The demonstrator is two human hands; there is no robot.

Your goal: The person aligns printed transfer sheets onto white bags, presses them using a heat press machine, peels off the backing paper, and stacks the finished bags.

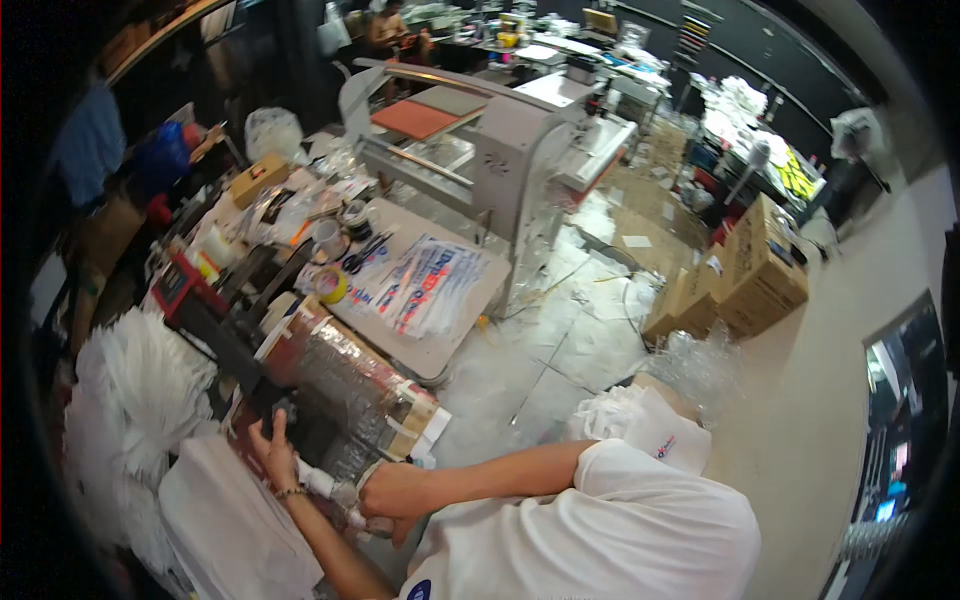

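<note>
My left hand point(275, 457), with a bracelet at the wrist, is at the near edge of a dark press machine point(300, 390). Its thumb and a finger are stretched apart, and the other fingers are partly hidden. Farther right, my right hand point(397, 494) is closed around a handle point(345, 492) wrapped in whitish plastic or tape. White fabric point(225, 505) hangs below and left of my left hand. Clear film and tape cover the top of the press, beside a brown strip point(410, 428) at its corner.
A table point(470, 320) behind the press bears printed plastic sheets point(435, 285), a yellow tape roll point(329, 284) and scissors point(362, 255). A big white machine point(500, 160) stands beyond. White cloth point(140, 390) is piled left; cartons point(750, 270) stand right. Another person point(388, 30) sits far back.
</note>
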